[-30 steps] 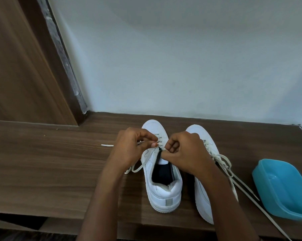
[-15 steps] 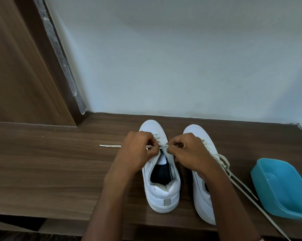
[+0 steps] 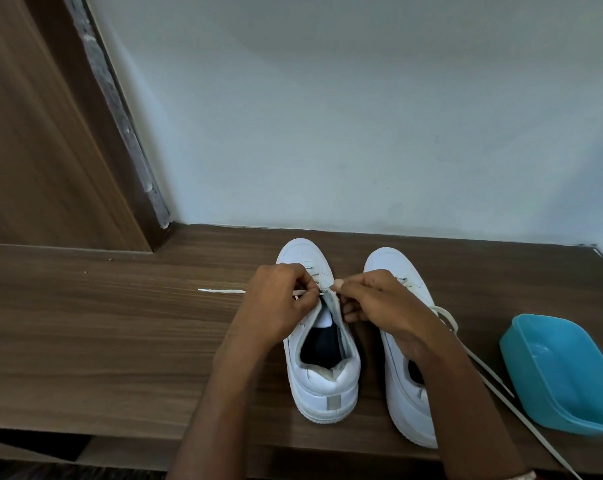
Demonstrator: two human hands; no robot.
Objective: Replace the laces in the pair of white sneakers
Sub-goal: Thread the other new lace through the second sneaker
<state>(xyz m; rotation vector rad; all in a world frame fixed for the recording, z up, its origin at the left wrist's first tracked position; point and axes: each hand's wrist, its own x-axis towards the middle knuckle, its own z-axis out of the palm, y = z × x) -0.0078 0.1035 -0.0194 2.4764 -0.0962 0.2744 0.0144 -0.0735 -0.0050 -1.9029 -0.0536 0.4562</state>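
Worktop (image 3: 102, 323), brown wood grain, carries everything. Far left, the free end of a lace (image 3: 220, 290) lies flat on it and runs right into the left hand (image 3: 282, 299), probably slack laid aside so it doesn't tangle.

Left hand: fingers curled, pinching the lace just beside the eyelets, apparently to keep it taut.

Left sneaker (image 3: 322, 375): upright, toe to the wall, heel toward the person, mouth open. This way round the eyelet rows sit right under both hands.

Right hand (image 3: 379, 303): curled too, thumb and forefinger pinching the lace at the eyelet row, nearly touching the left hand. Cannot tell whether it also holds the eyelet flap. Looks like threading mid-row, upper eyelets not yet done.

Right sneaker (image 3: 397, 265): parallel, just beside the first, partly under the right forearm. Its loose laces (image 3: 483, 372) trail off toward the worktop's front edge.

Blue tub (image 3: 563, 372): far right, apart from the sneakers, tilted, nothing visible inside.
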